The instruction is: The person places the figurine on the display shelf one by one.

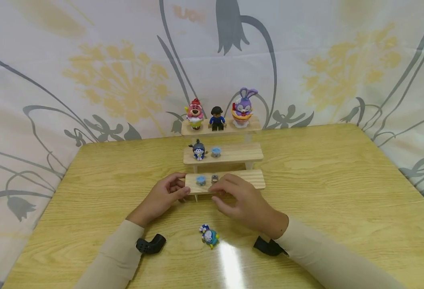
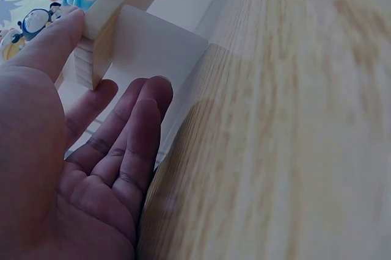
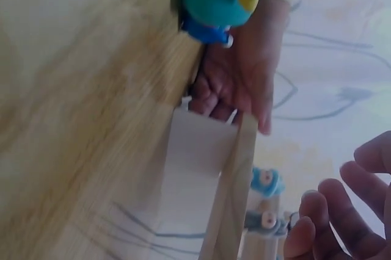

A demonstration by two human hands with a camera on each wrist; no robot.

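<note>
A three-tier wooden display stand (image 1: pixel 248 178) is on the table. My left hand (image 1: pixel 163 196) holds the left end of its lowest step, thumb at the upper edge and index finger beneath the board (image 2: pixel 101 52); the other fingers touch nothing visible. Two small figurines sit on that step, a light-blue one (image 1: pixel 200 180) and a grey one (image 1: pixel 215 178). Over the step's front, beside the grey figurine, is my right hand (image 1: pixel 241 200). Its fingers (image 3: pixel 330 211) are loosely bent and apart, with nothing between them. A teal figurine (image 1: pixel 210 237) lies on the table between my forearms.
On the top step stand a pink bear figurine (image 1: pixel 195 114), a dark-haired toy figure (image 1: pixel 217 119) and a purple rabbit figurine (image 1: pixel 242 110). The middle step bears a dark-blue figurine (image 1: pixel 198 150) and another light-blue one (image 1: pixel 216 151). A flower-patterned cloth (image 1: pixel 125 80) hangs behind the table.
</note>
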